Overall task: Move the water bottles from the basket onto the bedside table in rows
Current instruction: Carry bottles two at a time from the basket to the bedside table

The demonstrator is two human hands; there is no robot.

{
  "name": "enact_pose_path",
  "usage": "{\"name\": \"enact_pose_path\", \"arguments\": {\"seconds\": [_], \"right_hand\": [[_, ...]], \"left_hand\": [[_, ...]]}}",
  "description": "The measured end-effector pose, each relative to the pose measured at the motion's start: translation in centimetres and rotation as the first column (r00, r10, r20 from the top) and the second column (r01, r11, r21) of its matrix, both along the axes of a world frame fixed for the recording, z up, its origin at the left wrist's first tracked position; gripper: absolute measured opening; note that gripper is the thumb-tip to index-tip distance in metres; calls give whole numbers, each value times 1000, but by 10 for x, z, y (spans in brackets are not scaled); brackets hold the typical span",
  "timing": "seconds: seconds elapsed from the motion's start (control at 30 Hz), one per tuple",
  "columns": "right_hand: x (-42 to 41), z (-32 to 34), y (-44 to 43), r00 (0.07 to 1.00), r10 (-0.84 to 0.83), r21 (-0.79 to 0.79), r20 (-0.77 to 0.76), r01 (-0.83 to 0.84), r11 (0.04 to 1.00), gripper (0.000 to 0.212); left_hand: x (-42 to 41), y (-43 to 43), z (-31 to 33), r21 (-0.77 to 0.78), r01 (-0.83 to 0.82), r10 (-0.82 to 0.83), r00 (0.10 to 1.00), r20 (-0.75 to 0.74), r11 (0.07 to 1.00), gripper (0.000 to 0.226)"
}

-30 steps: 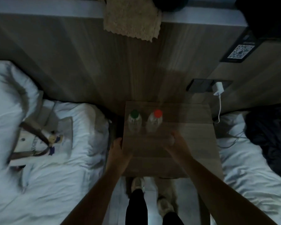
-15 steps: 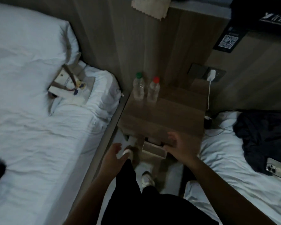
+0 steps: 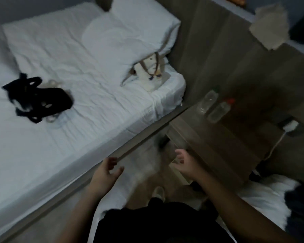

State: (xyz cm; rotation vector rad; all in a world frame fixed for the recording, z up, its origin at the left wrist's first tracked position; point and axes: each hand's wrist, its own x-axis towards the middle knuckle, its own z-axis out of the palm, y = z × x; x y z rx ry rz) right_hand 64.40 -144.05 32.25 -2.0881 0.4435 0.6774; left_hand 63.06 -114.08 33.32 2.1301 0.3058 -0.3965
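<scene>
two bottles stand on their bases at the far left corner of the table (image 3: 226,141), close to the wall (image 3: 209,50): a green-cap bottle (image 3: 208,100) and, just beside it on its right, a red-cap bottle (image 3: 218,111). both are upright with caps up; because the view is rolled, their long axes run from lower left to upper right in the frame, caps toward the upper right. they make a short row of two along the table's back edge, very close together, though blur hides whether they touch. the basket (image 3: 39,99), a dark openwork thing, lies on the white bed (image 3: 77,137) well to the left, with pale clear shapes at its top and bottom edges that may be more bottles; the blur leaves that unsure. both hands are low in the gap between bed and table, well apart from the bottles and from the basket. the left hand (image 3: 105,174) is just beside the bed's edge, empty, its fingers loosely curled with the palm facing right. the right hand (image 3: 186,163) is near the table's front corner, also empty, fingers relaxed and slightly spread. the two bottles are up and to the right of the right hand; the basket is up and far to the left of the left hand. a pale bag (image 3: 151,71) with brown straps leans by the pillow (image 3: 130,32), and a white charger (image 3: 290,126) sits in the wall beyond the table.
</scene>
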Motion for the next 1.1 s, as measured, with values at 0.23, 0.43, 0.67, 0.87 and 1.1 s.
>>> {"name": "enact_pose_path", "arguments": {"seconds": [0.23, 0.43, 0.67, 0.87, 1.1], "right_hand": [[11, 2, 146, 971, 239, -55, 22, -237, 970, 62], [-25, -5, 324, 910, 415, -15, 15, -415, 910, 63], [-69, -1, 481, 725, 688, 1, 9, -688, 725, 65], [-82, 10, 570, 570, 821, -47, 14, -820, 570, 62], [-100, 9, 667, 452, 892, -47, -8, -891, 451, 61]], "left_hand": [[-81, 141, 2, -51, -286, 280, 955, -95, 957, 44], [-167, 282, 12, -22, -475, 471, 877, -97, 879, 40], [-259, 379, 23, -77, -703, 701, 711, -51, 707, 40], [-305, 424, 24, -105, -826, 828, 560, -39, 554, 37], [-335, 484, 14, -136, -896, 902, 431, -42, 422, 35]]}}
